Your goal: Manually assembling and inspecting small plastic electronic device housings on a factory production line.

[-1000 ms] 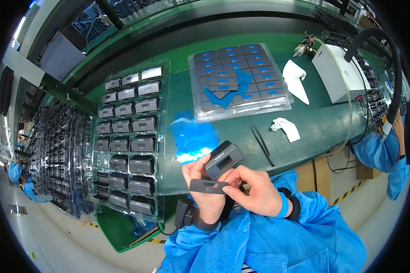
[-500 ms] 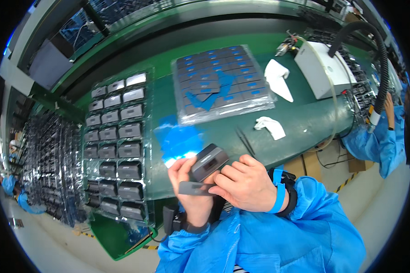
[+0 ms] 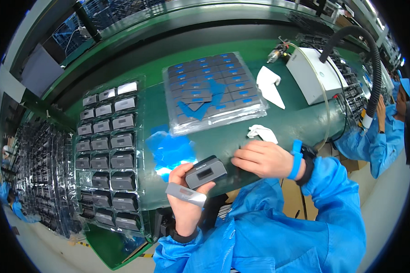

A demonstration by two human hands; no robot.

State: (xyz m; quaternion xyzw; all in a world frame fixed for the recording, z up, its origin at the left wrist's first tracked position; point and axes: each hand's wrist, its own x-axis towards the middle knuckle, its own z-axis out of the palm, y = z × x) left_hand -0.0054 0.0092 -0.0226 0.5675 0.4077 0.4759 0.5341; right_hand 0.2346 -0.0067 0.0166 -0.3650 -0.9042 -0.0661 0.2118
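Observation:
In my left hand (image 3: 185, 217) a dark grey, box-shaped plastic housing (image 3: 217, 171) is gripped between thumb and fingers, its small rectangular window facing up. A thin grey strip-shaped panel (image 3: 183, 193) lies across the same hand, below the housing. My right hand (image 3: 265, 158) is apart from the housing, low over the green table to its right. Its fingers are bent and pressed together; what they hold, if anything, is hidden. The tweezers are mostly covered by this hand. Shiny blue film (image 3: 171, 148) lies behind my left hand.
On the left stands a clear tray (image 3: 140, 191) of similar housings. Stacked flat grey panels with blue tabs (image 3: 228, 75) sit at the back. White cloths (image 3: 269, 86), a white box (image 3: 314, 75) and a black hose (image 3: 373, 54) are on the right. Another person (image 3: 382, 141) works at far right.
My right hand has left the panel and moved right and up to where the tweezers lay. My left hand has turned the housing more level and keeps the panel.

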